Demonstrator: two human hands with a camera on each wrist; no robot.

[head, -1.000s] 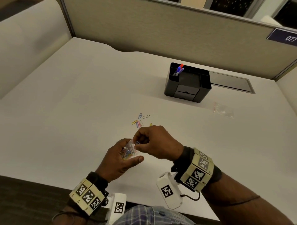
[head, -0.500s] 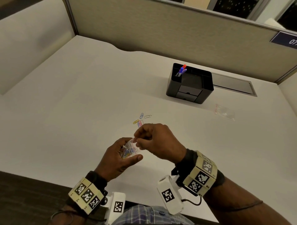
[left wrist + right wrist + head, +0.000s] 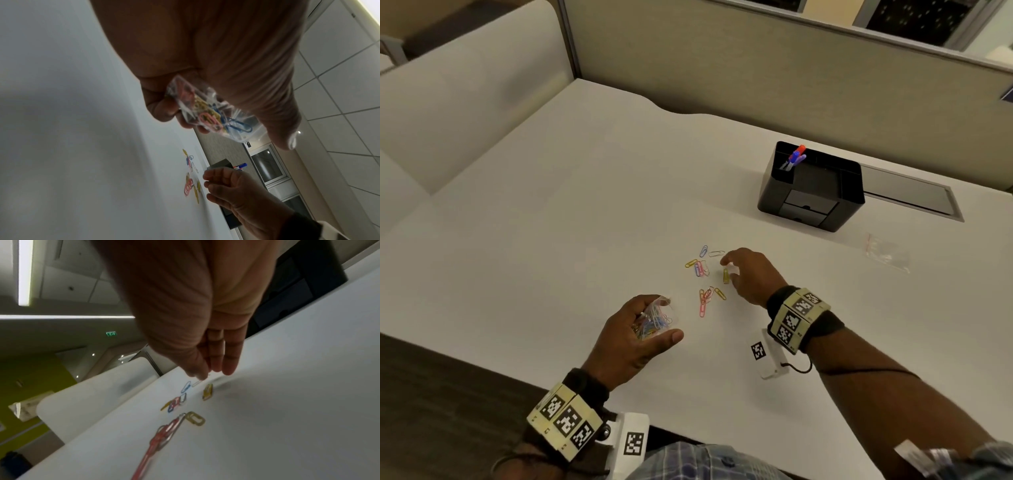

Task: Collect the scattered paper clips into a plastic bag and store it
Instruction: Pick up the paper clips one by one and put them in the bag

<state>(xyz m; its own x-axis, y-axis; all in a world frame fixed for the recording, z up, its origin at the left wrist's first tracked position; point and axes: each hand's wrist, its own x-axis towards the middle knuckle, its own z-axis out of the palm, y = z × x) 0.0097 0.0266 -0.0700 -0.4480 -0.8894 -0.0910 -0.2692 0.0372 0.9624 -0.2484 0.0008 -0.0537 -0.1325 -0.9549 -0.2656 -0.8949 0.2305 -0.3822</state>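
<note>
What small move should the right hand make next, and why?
Probably close the right hand's fingertips on the silver clip just beneath them. Loose clips remain on the desk, while the left hand holds the bag ready.

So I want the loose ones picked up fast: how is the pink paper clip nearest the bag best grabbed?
Pinch the pink paper clip across its long wire sides, from above. It lies flat on the desk, partly tangled with its neighbours, so lift its free near end first.
</note>
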